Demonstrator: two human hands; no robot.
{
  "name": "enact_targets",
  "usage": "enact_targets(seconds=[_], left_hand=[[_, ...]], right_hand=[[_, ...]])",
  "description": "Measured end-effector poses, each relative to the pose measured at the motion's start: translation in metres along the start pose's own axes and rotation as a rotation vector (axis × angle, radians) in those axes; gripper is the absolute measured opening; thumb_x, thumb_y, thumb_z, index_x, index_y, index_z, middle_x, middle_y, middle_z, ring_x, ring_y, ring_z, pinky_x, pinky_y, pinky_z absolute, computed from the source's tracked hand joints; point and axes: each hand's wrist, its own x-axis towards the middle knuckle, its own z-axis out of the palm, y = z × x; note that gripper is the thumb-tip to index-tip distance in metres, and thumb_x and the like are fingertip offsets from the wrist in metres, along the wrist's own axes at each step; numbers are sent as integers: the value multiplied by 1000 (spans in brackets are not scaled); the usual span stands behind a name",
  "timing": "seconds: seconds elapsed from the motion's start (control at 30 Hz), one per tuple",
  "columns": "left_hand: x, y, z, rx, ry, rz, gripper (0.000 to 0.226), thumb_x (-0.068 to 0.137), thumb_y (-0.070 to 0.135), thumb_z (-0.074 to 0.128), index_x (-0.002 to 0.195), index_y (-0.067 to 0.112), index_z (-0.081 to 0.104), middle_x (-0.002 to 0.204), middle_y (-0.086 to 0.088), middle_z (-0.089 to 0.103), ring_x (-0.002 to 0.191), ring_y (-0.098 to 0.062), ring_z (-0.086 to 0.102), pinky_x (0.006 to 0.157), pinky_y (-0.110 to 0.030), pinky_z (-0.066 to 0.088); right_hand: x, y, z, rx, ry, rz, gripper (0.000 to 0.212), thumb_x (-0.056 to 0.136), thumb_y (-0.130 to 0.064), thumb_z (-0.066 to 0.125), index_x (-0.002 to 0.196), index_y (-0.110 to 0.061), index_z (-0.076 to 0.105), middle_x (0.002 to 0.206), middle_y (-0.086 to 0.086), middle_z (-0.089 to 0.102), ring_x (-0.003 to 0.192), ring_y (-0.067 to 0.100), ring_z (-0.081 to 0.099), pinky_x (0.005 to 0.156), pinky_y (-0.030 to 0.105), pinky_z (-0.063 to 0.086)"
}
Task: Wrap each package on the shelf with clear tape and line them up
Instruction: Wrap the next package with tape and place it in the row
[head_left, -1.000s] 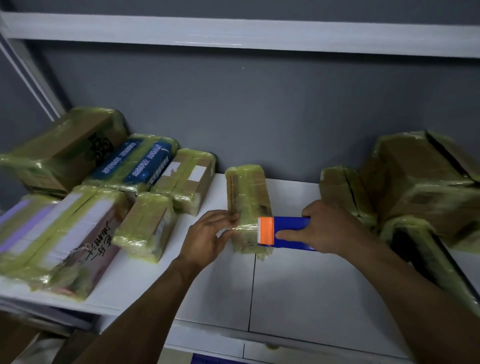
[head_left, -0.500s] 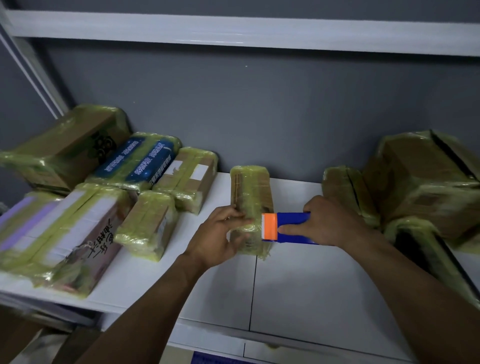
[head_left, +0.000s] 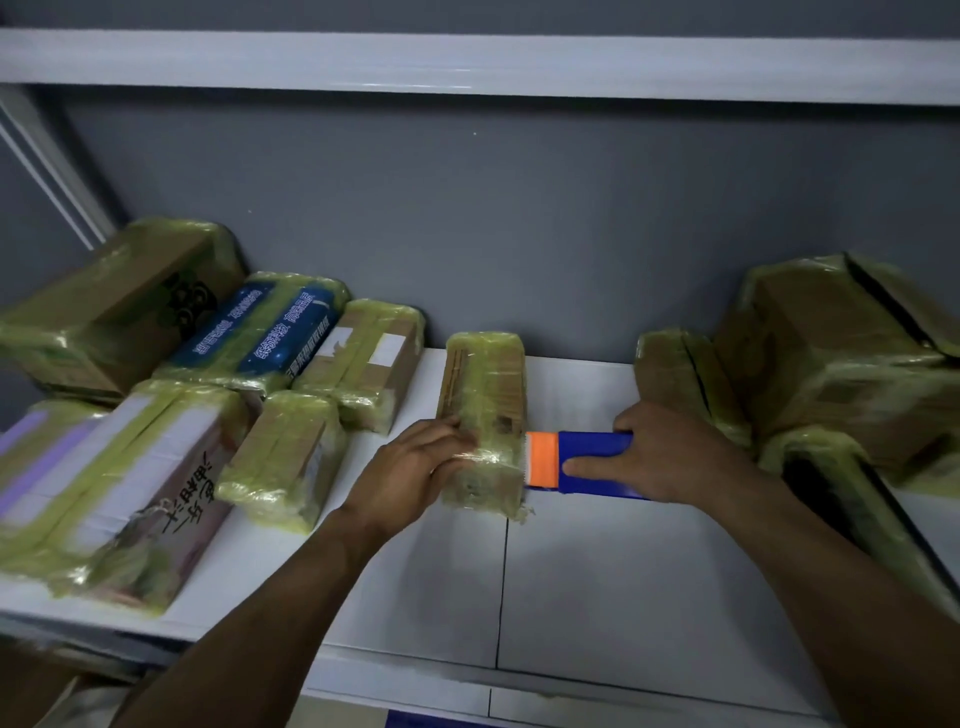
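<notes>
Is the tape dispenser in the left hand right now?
No, the right hand grips the blue tape dispenser; the left hand rests on the middle package.

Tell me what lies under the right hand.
The right hand grips a blue tape dispenser with an orange end. The hand covers its rear, so no tape roll shows.
</notes>
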Motion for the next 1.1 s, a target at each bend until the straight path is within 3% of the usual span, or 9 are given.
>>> enact_targets(seconds=[0.1,0.17,0.3,0.4,0.47,0.53,0.67,0.77,1.1], left_hand=[[3,11,-3,129,-113,20,73,84,2,73,141,42,52,133,2,57,127,-22,52,65,-32,57],[3,18,-1,198,-146,27,72,85,6,69,143,45,52,133,1,55,130,-23,48,58,-31,54],[9,37,2,176,-94,-64,42,90,44,71,131,36,66,130,5,58,127,-19,51,70,-38,60],[16,46,7,133,-95,-58,41,87,32,79,125,21,69,130,0,64,122,-26,57,88,-43,58],[18,46,12,146,-130,-47,43,95,29,70,136,21,62,142,3,58,135,-22,49,108,-43,46],[18,45,15,152,-163,-89,47,99,32,63,145,23,53,148,4,53,142,-19,42,117,-42,35],[13,44,10,157,-137,-56,48,94,21,70,141,24,58,138,0,61,128,-26,53,104,-41,49],[9,36,6,144,-86,15,43,93,14,71,134,27,65,131,4,65,120,-25,59,89,-38,57],[-1,27,11,27,-29,-21,32,101,26,59,131,36,65,135,20,58,134,-6,47,97,-22,46]], right_hand=[[2,0,4,-52,1,1,82,59,-95,62,95,-21,65,82,-7,62,75,16,62,64,26,53],[3,-1,6,-111,4,6,79,63,-91,63,104,-24,60,85,-9,58,76,14,59,63,23,51],[4,2,5,-83,-32,33,89,61,-95,59,99,-15,66,88,-4,64,81,21,63,74,35,57],[3,3,7,-32,-41,41,89,64,-92,56,92,-8,68,89,2,69,84,26,67,82,42,58],[2,2,9,-49,-27,46,88,66,-91,56,93,-8,67,89,2,69,84,25,67,82,41,58],[2,2,13,-57,-8,46,88,67,-92,56,91,-7,67,86,1,69,80,24,66,78,39,58],[-1,2,24,13,28,4,67,72,-83,66,95,-20,62,87,-7,68,72,12,62,61,19,50],[-7,3,23,133,66,-5,62,67,-83,69,80,-23,61,67,-11,64,64,4,65,51,13,39],[-36,21,13,94,44,44,59,69,-84,69,84,-29,52,78,-13,61,69,7,61,51,13,37]])
